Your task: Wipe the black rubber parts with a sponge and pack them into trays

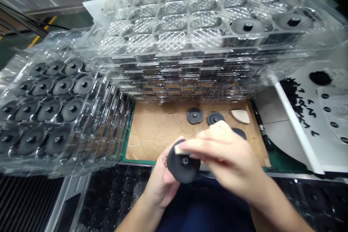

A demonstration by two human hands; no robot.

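At the lower centre of the frame, the left hand (164, 181) grips a black disc (186, 174) by its edge; the right hand (231, 159) pinches a small pale piece (178, 149) at its face. The hub (185, 161) faces the camera; the disc's long axis seemingly slants lower right.

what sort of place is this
Probably a factory workbench: the left hand holds a black disc, stacked clear plastic trays at left carry rows of similar discs, and a white tray at right contains small black parts.
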